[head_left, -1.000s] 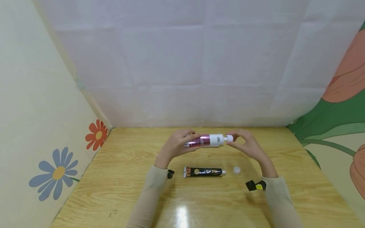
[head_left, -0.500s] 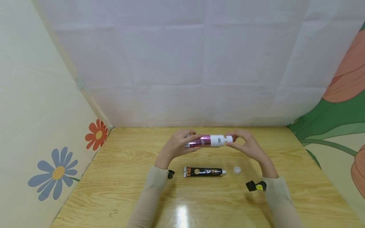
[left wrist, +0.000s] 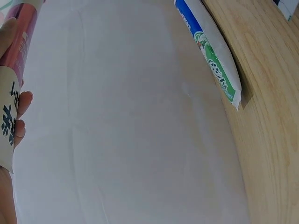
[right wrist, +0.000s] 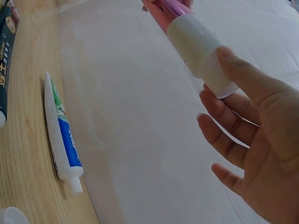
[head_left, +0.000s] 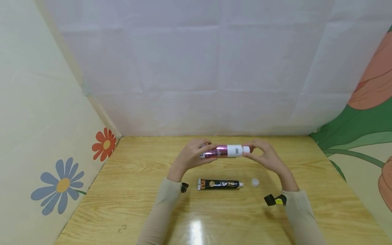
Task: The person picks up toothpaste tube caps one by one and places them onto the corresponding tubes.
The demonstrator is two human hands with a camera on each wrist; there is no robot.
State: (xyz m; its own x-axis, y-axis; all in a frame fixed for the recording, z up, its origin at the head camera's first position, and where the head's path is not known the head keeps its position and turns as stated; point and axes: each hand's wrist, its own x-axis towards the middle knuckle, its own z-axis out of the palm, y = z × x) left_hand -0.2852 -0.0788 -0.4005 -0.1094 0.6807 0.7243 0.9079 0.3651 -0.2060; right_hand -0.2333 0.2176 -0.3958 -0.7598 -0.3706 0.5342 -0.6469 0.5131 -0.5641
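My left hand grips the tail half of a purple-and-white toothpaste tube, held level above the table. At its right end a white cap is pinched between thumb and fingers of my right hand. The cap sits right against the tube's shoulder, covering the nozzle. In the right wrist view, my thumb and index finger press on the white cap end while the other fingers stay apart from it. Nearer the person, a black toothpaste tube lies uncapped, with a loose white cap right of its nozzle.
A white, green and blue toothpaste tube lies on the wooden table; in the head view the held tube mostly covers it. White cloth hangs along the back edge. Floral panels border both sides.
The white cap has closed up the gap to the purple tube, and the bare nozzle seen a second ago is now covered. Both hands have kept nearly the same place.
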